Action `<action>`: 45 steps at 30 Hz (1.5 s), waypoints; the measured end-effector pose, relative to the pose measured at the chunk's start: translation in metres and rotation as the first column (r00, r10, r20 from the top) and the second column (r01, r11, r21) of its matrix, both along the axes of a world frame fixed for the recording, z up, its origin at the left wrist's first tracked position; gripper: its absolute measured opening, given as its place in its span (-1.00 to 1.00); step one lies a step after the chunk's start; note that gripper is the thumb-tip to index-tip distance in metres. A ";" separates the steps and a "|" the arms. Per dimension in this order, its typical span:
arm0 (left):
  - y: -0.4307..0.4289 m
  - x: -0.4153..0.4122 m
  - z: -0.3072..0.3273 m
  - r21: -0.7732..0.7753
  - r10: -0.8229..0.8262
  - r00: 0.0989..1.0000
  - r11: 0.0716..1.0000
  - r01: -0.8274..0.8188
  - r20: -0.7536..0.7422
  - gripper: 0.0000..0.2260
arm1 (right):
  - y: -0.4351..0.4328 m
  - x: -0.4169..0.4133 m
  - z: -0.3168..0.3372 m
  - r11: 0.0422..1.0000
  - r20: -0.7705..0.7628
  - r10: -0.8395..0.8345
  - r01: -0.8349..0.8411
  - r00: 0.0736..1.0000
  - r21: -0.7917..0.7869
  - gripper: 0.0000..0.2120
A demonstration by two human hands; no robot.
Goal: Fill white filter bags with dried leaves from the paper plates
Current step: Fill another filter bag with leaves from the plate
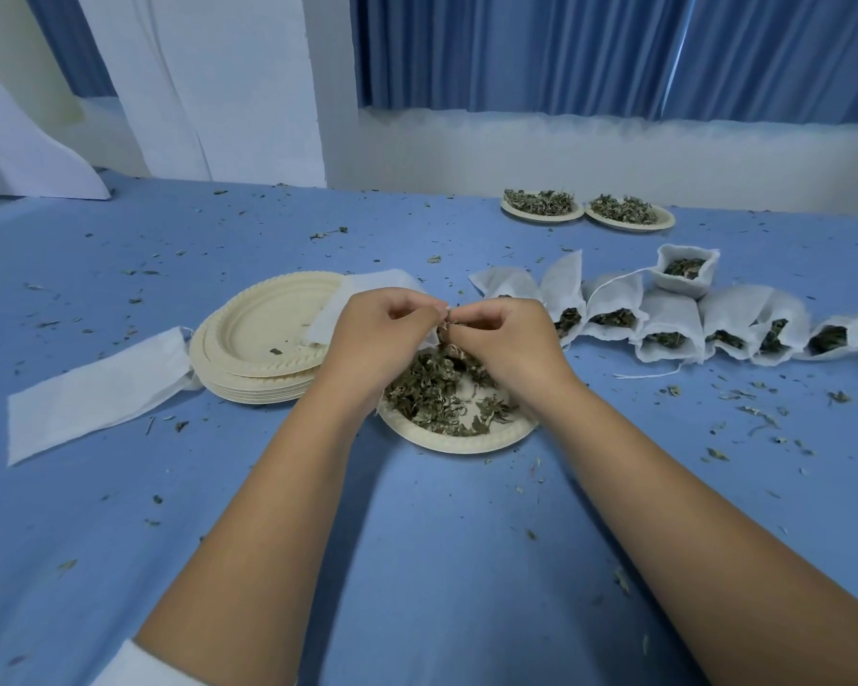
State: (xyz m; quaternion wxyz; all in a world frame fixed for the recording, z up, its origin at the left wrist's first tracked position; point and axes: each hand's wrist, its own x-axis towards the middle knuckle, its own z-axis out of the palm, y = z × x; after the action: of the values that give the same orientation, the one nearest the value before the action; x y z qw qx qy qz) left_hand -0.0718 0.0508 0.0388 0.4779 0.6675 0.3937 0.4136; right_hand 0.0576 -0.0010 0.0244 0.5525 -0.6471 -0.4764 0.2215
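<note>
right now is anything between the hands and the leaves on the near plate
Nothing visible. The left hand and right hand hover directly over the plate of dried leaves, fingertips pinching a leaf clump together. The filled bags lie off to the right.

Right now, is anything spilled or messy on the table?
Yes. Dried leaf bits are scattered all over the blue table cover, outside the paper plate, so they look spilled. A loose white thread also trails on the cover beside the filled bags.
</note>
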 end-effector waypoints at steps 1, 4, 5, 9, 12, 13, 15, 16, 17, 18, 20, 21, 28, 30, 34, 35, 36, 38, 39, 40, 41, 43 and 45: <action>-0.001 0.000 0.000 -0.004 -0.018 1.000 1.000 0.018 -0.003 -0.87 | 0.000 -0.001 0.000 1.000 0.015 -0.014 0.014 1.000 -0.005 -0.85; 0.000 0.001 -0.001 -0.025 -0.024 1.000 0.999 0.024 -0.014 -0.91 | 0.000 -0.001 0.001 1.000 -0.130 -0.024 0.025 0.991 0.001 -0.86; 0.001 0.002 -0.002 -0.032 -0.014 0.999 0.999 0.013 -0.029 -0.94 | 0.000 -0.001 0.003 1.000 -0.192 -0.021 0.023 0.981 0.010 -0.86; 0.002 0.001 -0.004 -0.009 0.007 0.997 1.000 -0.007 -0.073 -0.92 | 0.000 0.003 0.007 0.995 -0.327 0.090 -0.098 0.941 -0.006 -0.89; 0.005 -0.003 -0.002 -0.021 0.060 0.997 0.998 -0.061 -0.039 -0.86 | 0.000 0.006 0.007 0.974 -0.484 0.210 -0.226 0.849 0.027 -0.86; 0.006 -0.004 -0.001 -0.048 0.062 0.998 0.997 -0.063 -0.024 -0.86 | 0.001 0.006 0.006 0.972 -0.501 0.220 -0.229 0.837 0.044 -0.85; 0.005 -0.006 0.002 -0.123 0.023 1.000 0.992 -0.020 0.021 -0.87 | 0.002 0.004 0.003 0.981 -0.518 0.192 -0.185 0.833 0.065 -0.87; 0.004 -0.006 0.003 -0.158 -0.003 0.999 0.987 0.011 0.048 -0.89 | 0.003 0.003 0.001 0.988 -0.506 0.152 -0.144 0.849 0.057 -0.85; 0.003 -0.006 0.005 -0.188 -0.021 0.997 0.982 0.035 0.075 -0.89 | 0.004 0.004 -0.002 0.994 -0.473 0.105 -0.103 0.875 0.029 -0.80; 0.003 -0.007 0.006 -0.215 -0.029 0.994 0.975 0.051 0.106 -0.90 | 0.006 0.005 -0.004 0.997 -0.437 0.062 -0.075 0.897 -0.014 -0.74; 0.001 -0.007 0.008 -0.262 -0.034 0.985 0.962 0.078 0.168 -0.90 | 0.008 0.006 -0.005 0.989 -0.446 0.055 -0.110 0.893 -0.099 -0.64; 0.001 -0.008 0.009 -0.280 -0.035 0.981 0.956 0.088 0.190 -0.90 | 0.008 0.006 -0.005 0.977 -0.487 0.092 -0.173 0.868 -0.123 -0.64; 0.004 -0.007 0.004 0.035 0.075 0.994 0.997 -0.073 -0.077 -0.98 | 0.010 0.005 -0.003 0.971 -0.525 0.179 -0.235 0.832 -0.041 -0.86; 0.004 -0.007 0.000 0.188 0.123 0.973 0.979 -0.085 -0.197 -0.96 | 0.009 0.006 -0.002 0.984 -0.425 0.093 -0.148 0.900 -0.099 -0.72; 0.001 -0.003 -0.002 0.229 0.012 0.969 0.972 0.046 -0.247 -0.94 | 0.011 0.002 -0.006 0.988 -0.200 -0.045 0.014 0.979 -0.153 -0.79; 0.001 -0.002 -0.002 0.226 -0.005 0.968 0.972 0.064 -0.251 -0.93 | 0.013 0.000 -0.006 0.986 -0.142 -0.064 0.041 0.988 -0.159 -0.81; 0.001 -0.002 -0.003 0.237 0.008 0.968 0.970 0.053 -0.250 -0.92 | 0.014 -0.001 -0.006 0.986 -0.131 -0.065 0.044 0.989 -0.158 -0.81; 0.005 -0.002 -0.004 0.288 0.113 0.966 0.957 -0.043 -0.231 -0.90 | 0.014 -0.001 -0.002 0.988 -0.249 0.016 -0.054 0.968 -0.145 -0.83; 0.008 -0.004 -0.005 0.309 0.177 0.960 0.945 -0.105 -0.215 -0.91 | 0.013 0.001 0.001 0.982 -0.302 0.072 -0.120 0.951 -0.144 -0.85; 0.011 -0.006 -0.005 0.324 0.236 0.951 0.932 -0.162 -0.201 -0.94 | 0.011 0.004 0.005 0.972 -0.317 0.118 -0.175 0.941 -0.160 -0.88; 0.014 -0.008 -0.005 0.332 0.283 0.941 0.920 -0.210 -0.188 -0.95 | 0.008 0.007 0.009 0.959 -0.295 0.152 -0.213 0.943 -0.186 -0.92; 0.019 -0.010 -0.005 0.318 0.331 0.931 0.909 -0.270 -0.156 -0.94 | 0.003 0.015 0.013 0.935 -0.109 0.204 -0.226 0.973 -0.273 -0.85; 0.021 -0.010 -0.005 0.305 0.341 0.930 0.908 -0.288 -0.136 -0.93 | -0.002 0.020 0.016 0.900 0.137 0.277 -0.207 0.951 -0.384 -0.60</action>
State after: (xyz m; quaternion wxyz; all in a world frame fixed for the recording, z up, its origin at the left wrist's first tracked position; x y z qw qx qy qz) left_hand -0.0820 0.0721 0.0336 0.2668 0.6913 0.4770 0.4726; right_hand 0.0773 -0.0034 0.0408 0.3432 -0.6919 -0.5538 0.3111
